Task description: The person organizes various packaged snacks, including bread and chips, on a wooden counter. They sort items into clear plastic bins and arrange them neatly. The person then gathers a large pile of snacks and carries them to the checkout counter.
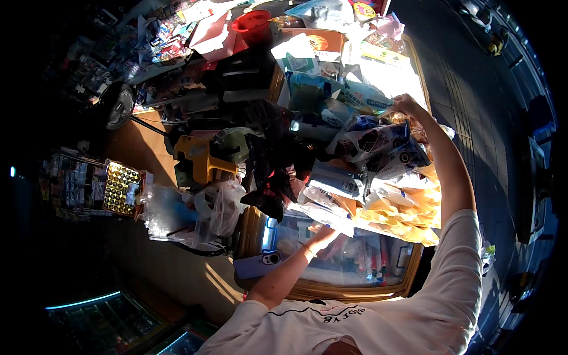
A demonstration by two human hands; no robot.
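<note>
My right hand (407,105) reaches far over a crowded display and grips the corner of a light-blue plastic packet (370,96). Close to me, my left hand (325,236) holds the near edge of a white plastic packet (326,215); some of its fingers are hidden by the packet. Between the hands lie dark-and-white packets (370,141) and a grey-blue packet (337,179) with a barcode. Yellow-orange packets (399,213) are heaped to the right. Beneath the near packets is a glass-topped case (350,262) with a wooden frame.
A purple phone (255,265) lies at the case's left corner. Further left are a yellow tape dispenser (197,157), a clear plastic bag (228,208) and a black fan (117,105). A red bucket (252,27) stands at the back. Paving (466,102) runs along the right.
</note>
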